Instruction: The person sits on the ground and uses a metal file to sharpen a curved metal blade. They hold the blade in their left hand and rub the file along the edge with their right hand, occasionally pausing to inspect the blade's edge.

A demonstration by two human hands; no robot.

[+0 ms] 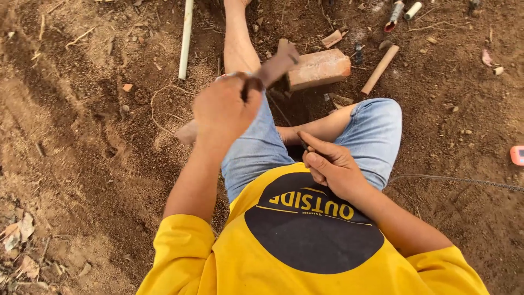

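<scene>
Left hand [225, 108] is clamped around a brown tool [277, 65] raised over the lap, brick [318, 68] just beyond. Right hand [332, 166] pinches a thin dark stick [304, 145] near the knee.

1. t-shirt [229, 262] is bright yellow with a big black circle on the front, yellow lettering inside it
2. shorts [256, 142] are faded light blue denim
3. ground [82, 136] is reddish brown dirt all over
4. brick [319, 68] is pale orange-red
5. pipe [186, 38] is white
6. thing at the right edge [517, 155] is pinkish orange
</scene>
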